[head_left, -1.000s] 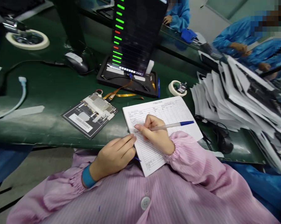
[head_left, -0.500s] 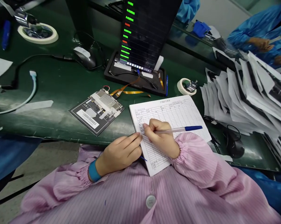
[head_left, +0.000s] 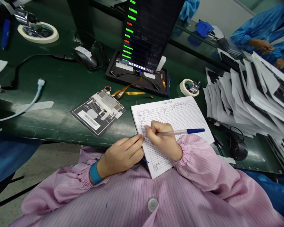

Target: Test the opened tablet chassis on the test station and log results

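My right hand [head_left: 163,137] is closed around a pen [head_left: 186,131] with a clear barrel and a blue end. Its tip is hidden behind my fingers, over the left columns of a stack of printed forms [head_left: 170,110]. At the left edge of these forms, my left hand [head_left: 124,154] holds on with bent fingers; its thumb is hidden. A thin blue cord [head_left: 145,160] shows just below its fingertips. The forms lie slanted, with their lower corner out over the table's front edge.
An opened device with a bare circuit board [head_left: 98,112] is linked by orange flat cables to a lit screen [head_left: 149,34]. Tape rolls [head_left: 186,87], a mouse [head_left: 85,57] and a white cable [head_left: 34,99] lie around. Wrapped packets [head_left: 236,97] stand at right. Blue-sleeved people [head_left: 262,34] sit beyond.
The white cable's plug at left has shifted right and slightly nearer. The white sheet at the far left has slid left. My hands, the pen and the forms look unmoved.
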A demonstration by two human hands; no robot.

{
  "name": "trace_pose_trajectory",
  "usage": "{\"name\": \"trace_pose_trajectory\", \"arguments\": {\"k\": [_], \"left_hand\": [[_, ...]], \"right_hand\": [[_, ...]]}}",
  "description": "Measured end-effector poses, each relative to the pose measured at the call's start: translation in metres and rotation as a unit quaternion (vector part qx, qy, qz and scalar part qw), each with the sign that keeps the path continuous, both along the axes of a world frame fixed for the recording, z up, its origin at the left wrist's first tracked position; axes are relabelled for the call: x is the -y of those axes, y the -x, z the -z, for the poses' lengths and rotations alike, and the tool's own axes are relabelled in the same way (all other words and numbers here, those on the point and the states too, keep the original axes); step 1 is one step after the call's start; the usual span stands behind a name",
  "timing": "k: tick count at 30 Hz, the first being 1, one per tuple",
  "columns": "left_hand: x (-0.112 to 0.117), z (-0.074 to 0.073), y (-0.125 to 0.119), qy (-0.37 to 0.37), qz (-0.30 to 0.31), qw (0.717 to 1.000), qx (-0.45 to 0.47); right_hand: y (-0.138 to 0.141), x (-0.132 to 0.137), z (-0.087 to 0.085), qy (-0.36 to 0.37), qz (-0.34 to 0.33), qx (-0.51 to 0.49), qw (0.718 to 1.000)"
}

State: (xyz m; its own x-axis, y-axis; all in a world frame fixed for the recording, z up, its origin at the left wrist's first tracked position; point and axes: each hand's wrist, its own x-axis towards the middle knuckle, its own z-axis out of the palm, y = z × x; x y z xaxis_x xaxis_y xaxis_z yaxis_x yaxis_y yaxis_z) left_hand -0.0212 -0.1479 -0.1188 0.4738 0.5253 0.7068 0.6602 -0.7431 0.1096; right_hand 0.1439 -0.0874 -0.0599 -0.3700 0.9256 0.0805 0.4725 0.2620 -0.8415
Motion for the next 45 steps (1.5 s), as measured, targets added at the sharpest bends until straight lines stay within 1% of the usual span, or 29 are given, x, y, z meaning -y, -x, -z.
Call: {"name": "trace_pose_trajectory", "arguments": {"k": [4,8,16,20,25,33,38,45], "left_hand": [[-0.0002,0.0005,0.0005,-0.004,0.004,1.0,-0.001],[-0.0004,0.0006,0.0004,-0.006,0.001,1.0,0.0],[-0.0007,-0.0001,0.0001,-0.004,0.002,1.0,0.001],[-0.0012,-0.0004,0.0001,-0.007,0.003,1.0,0.002],[-0.0016,-0.0008,0.0004,-0.008,-0.001,1.0,-0.004],[-0.0013,-0.0004,0.0001,-0.011,-0.001,1.0,-0.001],[-0.0015,-0.0009,-0.0004,-0.012,0.0,1.0,0.002],[-0.0016,-0.0004,-0.0001,-0.011,0.001,1.0,0.003]], "right_hand": [[-0.0009,0.0005,0.0008,0.008,0.02,-0.006,1.0],[-0.0016,0.0003,0.0018,0.015,0.022,-0.007,1.0],[-0.0004,-0.0006,0.0023,0.009,0.013,-0.004,1.0],[-0.0003,-0.0006,0.0023,-0.012,0.01,-0.004,1.0],[-0.0002,-0.0005,0.0016,-0.017,-0.002,-0.006,1.0],[0.0,-0.0007,0.0004,-0.015,-0.005,-0.002,1.0],[-0.0005,-0.0008,0.0016,-0.008,0.009,-0.002,1.0],[0.0001,-0.0006,0.0005,-0.014,-0.001,0.001,1.0]]}}
